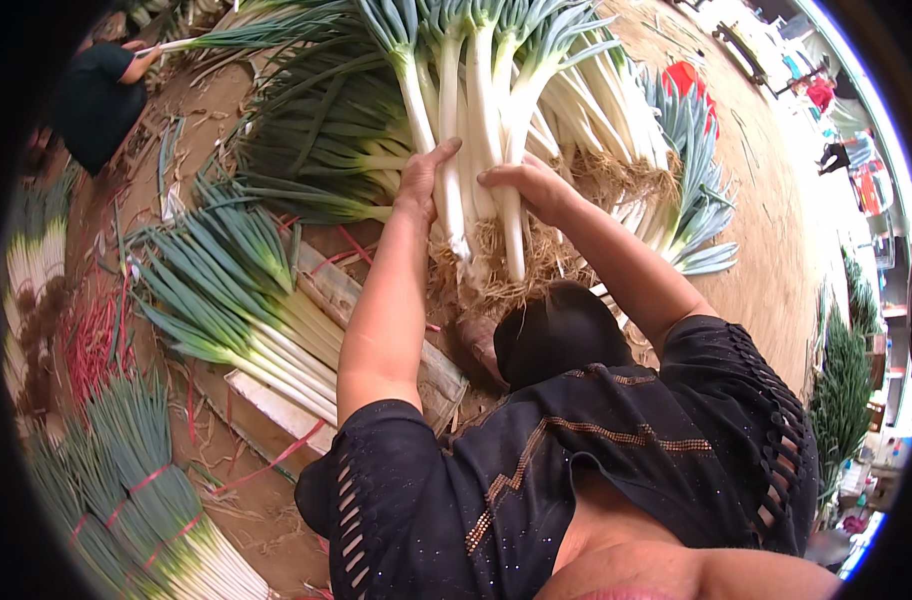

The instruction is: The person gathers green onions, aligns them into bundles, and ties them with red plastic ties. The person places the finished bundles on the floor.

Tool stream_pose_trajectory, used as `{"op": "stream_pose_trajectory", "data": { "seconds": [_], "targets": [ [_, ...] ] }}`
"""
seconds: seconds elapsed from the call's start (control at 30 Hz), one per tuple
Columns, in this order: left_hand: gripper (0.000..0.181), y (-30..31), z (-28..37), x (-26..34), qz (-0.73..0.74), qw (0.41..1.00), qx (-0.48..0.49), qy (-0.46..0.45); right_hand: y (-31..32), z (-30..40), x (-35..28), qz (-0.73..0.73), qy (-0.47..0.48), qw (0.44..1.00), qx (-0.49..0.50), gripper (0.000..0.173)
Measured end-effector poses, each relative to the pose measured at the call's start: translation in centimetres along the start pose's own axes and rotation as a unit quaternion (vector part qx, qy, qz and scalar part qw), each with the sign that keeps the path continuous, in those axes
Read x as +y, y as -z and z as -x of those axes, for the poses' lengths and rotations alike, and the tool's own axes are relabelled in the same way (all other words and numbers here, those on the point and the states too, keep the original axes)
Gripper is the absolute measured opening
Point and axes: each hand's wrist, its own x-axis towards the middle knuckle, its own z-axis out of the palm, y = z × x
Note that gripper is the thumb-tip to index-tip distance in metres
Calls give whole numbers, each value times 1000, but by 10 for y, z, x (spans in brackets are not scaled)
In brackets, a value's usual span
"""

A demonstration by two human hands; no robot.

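Observation:
Between my two hands is a thick bunch of large green onions (483, 120), white stalks with bushy brown roots hanging down and blue-green leaves pointing away from me. My left hand (424, 174) grips the bunch on its left side, thumb lying over a stalk. On the right side my right hand (532, 184) clasps it, thumb across the front. The roots (501, 259) hang just beyond my dark-clad knee (564, 330). More green onions lie behind: a dark leafy pile (328, 142) at the left and a white-stalked heap (606, 120) at the right.
Left of me, loose green onions (268, 307) lie across a wooden support (276, 412). Bundles bound with red ties (155, 487) lie lower left, near a tangle of red strips (95, 322). A person in dark clothes (99, 101) works upper left. A red object (688, 86) is upper right.

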Motion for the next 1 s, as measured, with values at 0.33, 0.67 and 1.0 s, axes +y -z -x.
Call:
{"op": "stream_pose_trajectory", "data": {
  "seconds": [0.33,0.67,1.0],
  "targets": [
    [45,25,150,-37,82,995,43,24,-88,93,29,69,-38,995,-53,38],
    [51,-13,228,-8,44,987,-30,-150,-137,171,-16,72,58,991,-95,41],
    [50,54,268,92,-143,925,132,-326,-219,109,-34,186,137,958,-172,36]
  ]
}}
